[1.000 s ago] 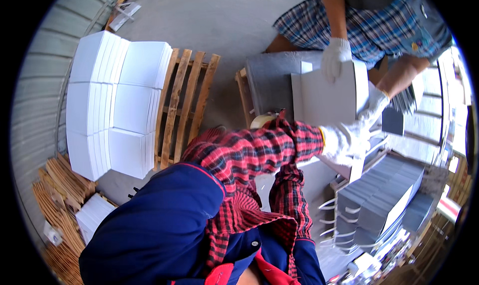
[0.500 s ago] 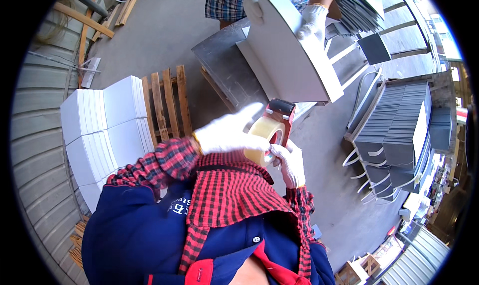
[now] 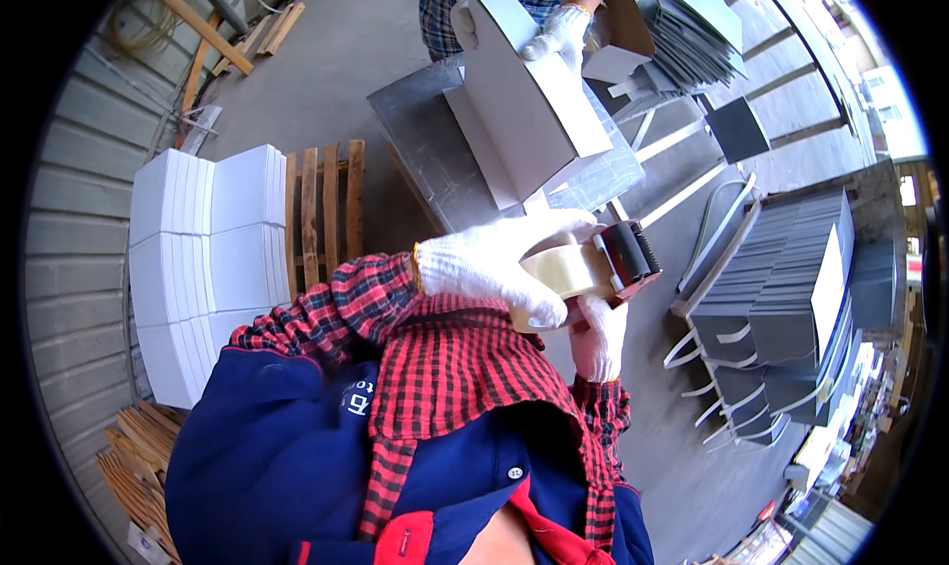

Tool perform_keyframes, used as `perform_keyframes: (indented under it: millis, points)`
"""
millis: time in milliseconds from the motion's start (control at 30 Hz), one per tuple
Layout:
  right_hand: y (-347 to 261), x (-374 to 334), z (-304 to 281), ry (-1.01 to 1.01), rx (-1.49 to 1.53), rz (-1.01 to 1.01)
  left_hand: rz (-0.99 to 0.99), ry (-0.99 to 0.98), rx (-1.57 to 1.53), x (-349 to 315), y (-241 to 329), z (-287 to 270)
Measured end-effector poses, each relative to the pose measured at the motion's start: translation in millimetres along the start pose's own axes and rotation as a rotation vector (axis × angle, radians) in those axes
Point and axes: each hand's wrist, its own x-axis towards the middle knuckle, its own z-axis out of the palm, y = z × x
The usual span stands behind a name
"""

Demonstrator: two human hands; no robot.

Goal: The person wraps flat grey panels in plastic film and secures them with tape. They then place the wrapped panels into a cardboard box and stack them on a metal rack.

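A tape dispenser [image 3: 627, 260] with a red frame, a black toothed head and a wide roll of clear yellowish tape [image 3: 568, 270] is in front of my chest, its head pointing right. My left hand [image 3: 491, 260], in a white knit glove, wraps the roll from the left, thumb on the near side and fingers over the far side. From below, my right hand [image 3: 601, 340], also gloved, grips the dispenser near its frame; part of those fingers is hidden. Just beyond, a white cardboard box [image 3: 539, 100] stands on a metal-topped table [image 3: 410, 105], held by another person's gloved hands [image 3: 560, 36].
Stacked white folded cardboard [image 3: 208, 239] and a wooden pallet [image 3: 326, 209] lie at left. Strapped bundles of grey sheets [image 3: 771, 278] are on the right. More grey sheets [image 3: 697, 36] lie at the far right, near an open brown carton [image 3: 623, 36].
The tape dispenser has turned, its head swinging rightward. My left hand has closed around the roll. Across the table, the other person has shifted and turned the white box, moving it slightly left.
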Motion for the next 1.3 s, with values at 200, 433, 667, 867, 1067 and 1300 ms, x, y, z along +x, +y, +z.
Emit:
perform_keyframes:
  millis: [200, 433, 667, 867, 1067, 1300]
  points:
    - [-48.2, 10.0, -16.6, -0.021, -0.39, -0.179, 0.065, 0.156, 0.343, 28.4, 0.9, 4.1]
    - [-62.2, 16.6, -21.2, 0.005, -0.537, -0.283, 0.238, 0.243, 0.607, 50.4, 3.3, -0.6]
    - [-76.3, 24.7, 0.6, 0.076, -0.533, -0.273, 0.249, 0.084, 0.408, 73.0, 15.2, -31.4]
    - [-89.8, 42.0, 17.9, -0.017, -0.917, -0.447, -0.061, -0.139, 0.519, 80.5, 48.9, -82.2]
    - [-122.4, 49.4, 47.1, -0.221, -1.02, -0.437, -0.227, -0.211, 0.338, 82.0, 57.2, -130.6]
    - [-134.2, 66.9, 93.8, -0.185, -1.142, -0.617, -0.034, -0.109, -0.192, 82.4, 24.2, -151.2]
